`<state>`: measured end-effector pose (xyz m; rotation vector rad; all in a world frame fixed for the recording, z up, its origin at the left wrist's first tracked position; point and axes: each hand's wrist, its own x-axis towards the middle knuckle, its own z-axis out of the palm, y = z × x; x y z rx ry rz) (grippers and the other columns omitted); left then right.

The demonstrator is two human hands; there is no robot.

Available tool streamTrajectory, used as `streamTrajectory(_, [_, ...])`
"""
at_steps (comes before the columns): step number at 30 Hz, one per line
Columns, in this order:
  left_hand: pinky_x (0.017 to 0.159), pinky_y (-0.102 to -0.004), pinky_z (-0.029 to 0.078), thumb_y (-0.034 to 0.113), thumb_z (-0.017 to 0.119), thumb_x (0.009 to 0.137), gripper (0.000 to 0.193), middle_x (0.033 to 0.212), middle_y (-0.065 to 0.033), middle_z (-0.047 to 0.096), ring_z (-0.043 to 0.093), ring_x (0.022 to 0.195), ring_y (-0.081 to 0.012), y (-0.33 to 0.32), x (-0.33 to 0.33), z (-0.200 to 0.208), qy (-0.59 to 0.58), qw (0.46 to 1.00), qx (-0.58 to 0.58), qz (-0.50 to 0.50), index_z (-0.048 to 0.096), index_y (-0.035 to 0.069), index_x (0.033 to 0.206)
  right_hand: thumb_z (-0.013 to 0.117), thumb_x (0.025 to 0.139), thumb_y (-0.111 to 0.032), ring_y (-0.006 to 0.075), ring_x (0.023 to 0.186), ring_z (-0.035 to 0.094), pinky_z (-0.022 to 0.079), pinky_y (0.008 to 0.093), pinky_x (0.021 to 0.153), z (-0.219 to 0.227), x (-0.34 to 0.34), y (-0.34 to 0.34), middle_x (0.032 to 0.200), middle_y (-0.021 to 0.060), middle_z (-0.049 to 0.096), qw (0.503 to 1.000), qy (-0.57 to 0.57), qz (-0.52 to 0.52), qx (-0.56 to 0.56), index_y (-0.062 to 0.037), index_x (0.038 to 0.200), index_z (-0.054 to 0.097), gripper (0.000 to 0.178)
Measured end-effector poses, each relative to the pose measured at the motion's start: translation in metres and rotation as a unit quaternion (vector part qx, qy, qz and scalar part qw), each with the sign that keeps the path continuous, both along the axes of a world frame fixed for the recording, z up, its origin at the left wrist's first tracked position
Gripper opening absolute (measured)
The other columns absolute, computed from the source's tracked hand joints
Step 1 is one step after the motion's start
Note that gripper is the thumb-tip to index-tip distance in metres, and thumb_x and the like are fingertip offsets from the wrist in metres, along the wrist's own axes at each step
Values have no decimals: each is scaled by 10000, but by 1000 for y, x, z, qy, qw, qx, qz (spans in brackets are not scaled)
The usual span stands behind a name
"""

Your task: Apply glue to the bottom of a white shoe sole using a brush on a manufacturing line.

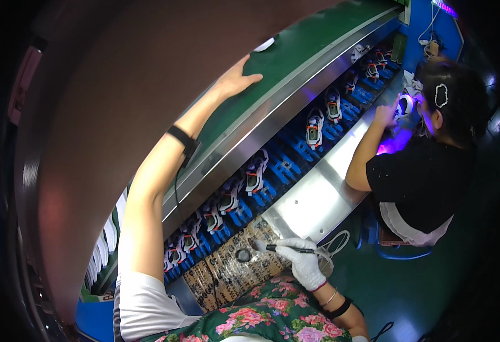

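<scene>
Floral apron (252,316) foremost, a worker's splayed, empty left hand (234,82) apparently reaches for a white piece (265,44) at 12 o'clock, likely needing a pinch next, while the gloved right hand (303,263) grips a brush (270,248) at 5 o'clock.

Legible text, labels, brands, numbers and signs: none. Item: brown work-surface covering (207,280), glossy, with dark printed characters scattered in rows across it; lettering small, partly lost to glare and blur, wording and any numerals not decipherable from this view.
</scene>
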<state>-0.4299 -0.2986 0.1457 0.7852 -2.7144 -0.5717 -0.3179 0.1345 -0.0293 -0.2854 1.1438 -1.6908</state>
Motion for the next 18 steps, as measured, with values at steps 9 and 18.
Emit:
streamTrajectory(9, [1114,-551,352,806,538,807,819,1531,-266,347,356,1387,-515,-62,-118,-10,-134,981,-104,98,421,385,1500,753,836,-21,107,829,681,538,236,803,-11,-50,4,914,69,756,999,4,-38,35,26,989,760,161])
streamTrajectory(18, [781,-412,457,514,648,911,429,1010,-178,534,574,900,-316,-80,-71,-33,62,985,-162,-1,611,93,987,753,844,-32,108,851,676,537,234,820,-33,-76,-17,948,82,754,999,-22,6,36,31,1008,753,176])
